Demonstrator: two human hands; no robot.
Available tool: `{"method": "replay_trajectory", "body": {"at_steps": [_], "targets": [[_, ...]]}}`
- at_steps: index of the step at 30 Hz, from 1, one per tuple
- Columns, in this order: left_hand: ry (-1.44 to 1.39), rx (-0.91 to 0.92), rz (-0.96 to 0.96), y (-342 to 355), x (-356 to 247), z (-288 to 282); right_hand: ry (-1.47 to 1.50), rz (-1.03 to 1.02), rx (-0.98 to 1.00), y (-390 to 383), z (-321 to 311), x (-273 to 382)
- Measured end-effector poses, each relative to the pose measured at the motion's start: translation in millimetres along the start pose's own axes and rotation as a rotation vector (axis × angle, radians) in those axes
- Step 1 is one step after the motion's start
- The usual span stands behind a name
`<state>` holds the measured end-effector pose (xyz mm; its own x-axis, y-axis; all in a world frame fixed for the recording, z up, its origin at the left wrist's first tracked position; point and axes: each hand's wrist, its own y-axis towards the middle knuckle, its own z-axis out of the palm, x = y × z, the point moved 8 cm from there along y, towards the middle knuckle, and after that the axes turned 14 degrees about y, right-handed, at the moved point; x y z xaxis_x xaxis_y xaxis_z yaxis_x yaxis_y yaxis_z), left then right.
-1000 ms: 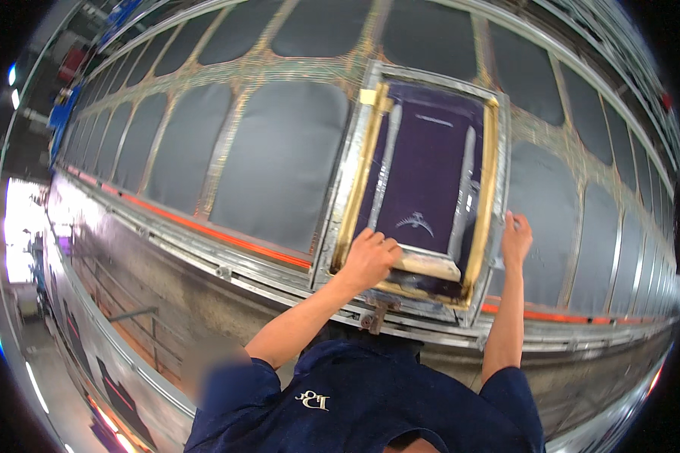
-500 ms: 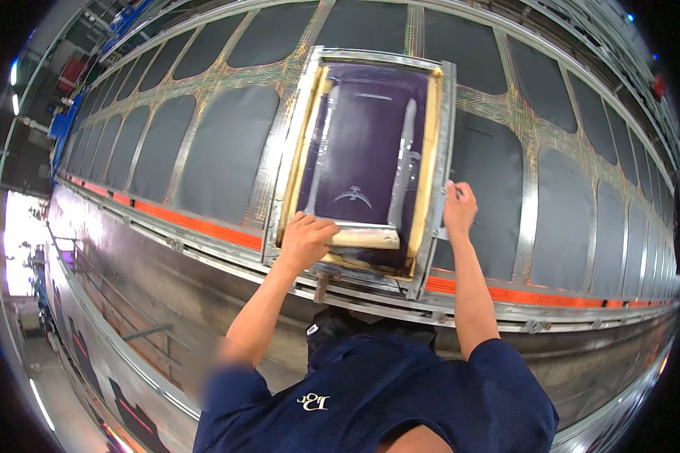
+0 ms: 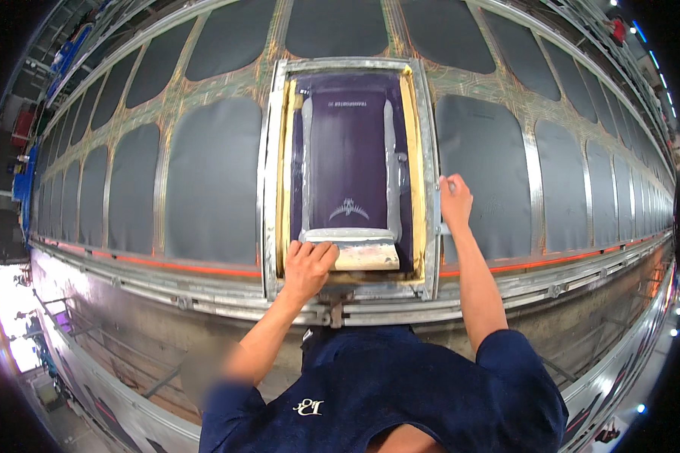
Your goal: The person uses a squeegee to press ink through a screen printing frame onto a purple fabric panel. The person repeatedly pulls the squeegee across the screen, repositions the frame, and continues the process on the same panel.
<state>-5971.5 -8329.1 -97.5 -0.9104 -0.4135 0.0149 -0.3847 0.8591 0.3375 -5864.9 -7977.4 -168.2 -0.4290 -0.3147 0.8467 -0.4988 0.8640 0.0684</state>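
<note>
A screen-printing frame with metal sides lies over the long table, its dark purple mesh edged by yellowish tape. On the mesh near its close end rests a squeegee with a pale wooden grip. My left hand is closed over the squeegee's left part, fingers on top. Grey ink streaks run down both sides and across the mesh just beyond the squeegee. My right hand is curled at the frame's right side, on a light metal handle; its fingertips are partly hidden.
Dark grey rounded panels lie in two rows along the table, with colour-streaked strips between them. A metal rail and an orange strip run along the near edge. Beyond the rail is a walkway with a low metal barrier.
The squeegee and my left hand have come closer to the near end of the mesh. My right hand stays at the frame's side. The view has turned, so the frame appears straighter.
</note>
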Motion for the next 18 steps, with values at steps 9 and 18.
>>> {"method": "replay_trajectory", "body": {"at_steps": [9,18], "targets": [[0.048,-0.133,0.020,209,145,95,0.077,-0.237,0.274,90,47,84],[-0.085,0.290,-0.049,345,196,124,-0.228,-0.479,0.771,207,186,180]]}}
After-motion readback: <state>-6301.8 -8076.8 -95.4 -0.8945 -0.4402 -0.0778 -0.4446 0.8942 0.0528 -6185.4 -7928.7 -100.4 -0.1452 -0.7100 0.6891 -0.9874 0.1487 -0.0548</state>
